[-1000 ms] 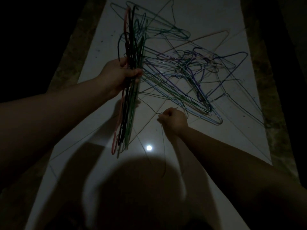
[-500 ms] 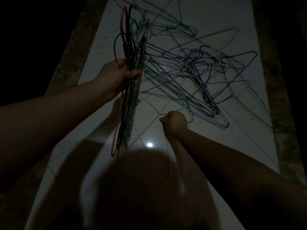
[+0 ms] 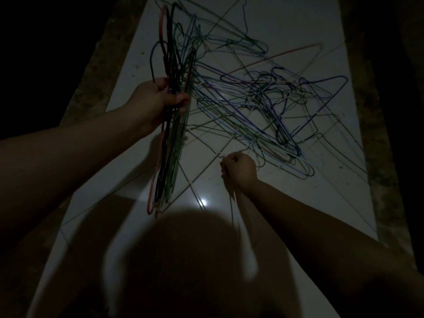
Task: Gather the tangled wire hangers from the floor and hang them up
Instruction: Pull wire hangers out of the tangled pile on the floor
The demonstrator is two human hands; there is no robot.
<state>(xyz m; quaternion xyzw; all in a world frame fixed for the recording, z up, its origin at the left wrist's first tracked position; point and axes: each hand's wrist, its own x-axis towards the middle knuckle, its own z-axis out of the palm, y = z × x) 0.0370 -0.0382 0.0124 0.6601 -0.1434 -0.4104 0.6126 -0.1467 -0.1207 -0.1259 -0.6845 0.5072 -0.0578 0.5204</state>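
My left hand [image 3: 158,102] grips a bunch of wire hangers [image 3: 171,125], red, black and green, held upright above the floor. A tangled pile of coloured wire hangers [image 3: 263,106] lies on the white tiled floor [image 3: 298,24], spread to the right of the bunch. My right hand [image 3: 239,171] is curled into a fist at the near edge of the pile, gripping a thin pale wire hanger [image 3: 232,203] that runs down from the fist.
The scene is very dark. Rough dark strips [image 3: 101,72] border the white floor on both sides. A bright light reflection [image 3: 203,202] shines on the tile near my right wrist, above a large shadow.
My right hand has lifted slightly and pulled the pale hanger toward me. The left hand keeps hold of its bunch. The view has shifted a little, with the pile now lower right.
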